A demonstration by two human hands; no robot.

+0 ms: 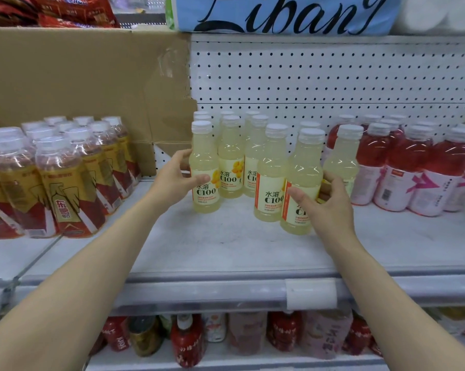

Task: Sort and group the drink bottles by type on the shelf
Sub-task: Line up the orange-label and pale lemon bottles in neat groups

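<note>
Two bare forearms are reaching in from the bottom corners over the white shelf (226, 250), whose front rail is carrying a blank white price tag holder (311, 294).

The left hand (176, 175) is curling its thumb and fingers around the front-left lemon bottle (205, 170), gripping it at the label. The right hand (330, 207) is wrapping around the front-right lemon bottle (303, 183), the thumb pressing on the front of the label and the fingers (326, 180) disappearing behind it, so most of the print there is being covered. This bottle is leaning slightly to the left, touching its neighbour (271, 175).

The lemon bottles are clear plastic with white caps, pale yellow drink and a cream label reading "C100" with a yellow fruit picture and an orange side strip. They are standing in the middle of the shelf in loose rows; the rear ones are showing only caps and shoulders, so their number is hard to tell.

To the right, a group of red drink bottles (402, 170) with white and pink labels is standing just beside the lemons, running off the right edge. To the left, a shrink-wrapped pack of gold and red bottles (65, 178) is being cut off by the left edge.

Behind the pack, a brown cardboard sheet (86, 84) is leaning against the white pegboard back wall (333, 76). Above, a blue pack with black script (284, 14) is sitting partly out of view. On the lower shelf, blurred bottles (188, 341) are hard to make out.
</note>
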